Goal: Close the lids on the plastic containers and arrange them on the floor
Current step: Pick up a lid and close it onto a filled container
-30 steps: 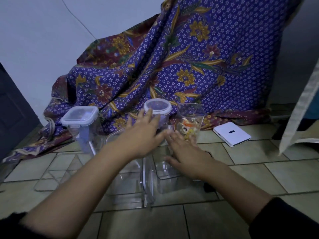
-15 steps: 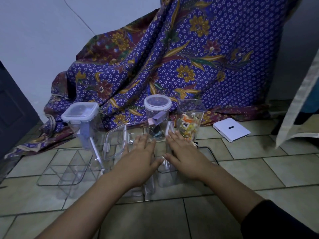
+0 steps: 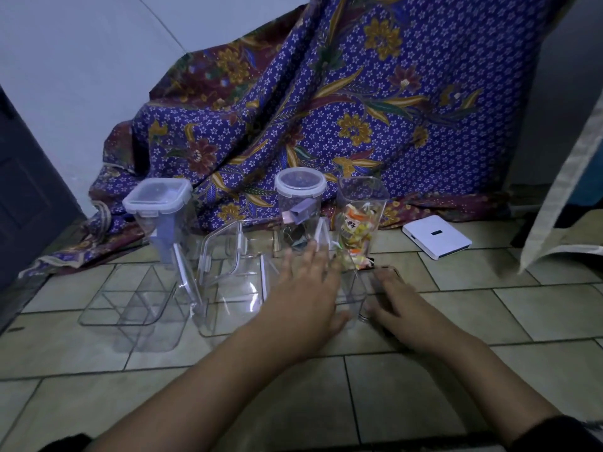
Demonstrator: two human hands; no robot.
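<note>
Now, on the floor (image 3: 522,321), I judge the lid-closing step under way: my left hand (image 3: 306,295) and right hand (image 3: 396,303) reach forward palms down, fingers straight and spread, gripping nothing, with a clear box (image 3: 350,290) between the fingertips. Blur hides whether they touch it. Left of my fingers an open box (image 3: 235,298) stands with its lid (image 3: 222,252) raised; that lid, I reckon, wants pressing down and latching next.

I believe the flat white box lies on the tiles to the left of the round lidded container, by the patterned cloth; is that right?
Not quite: the head view shows the flat white box on the tiles to the right of the round lidded container, by the patterned cloth.
</note>
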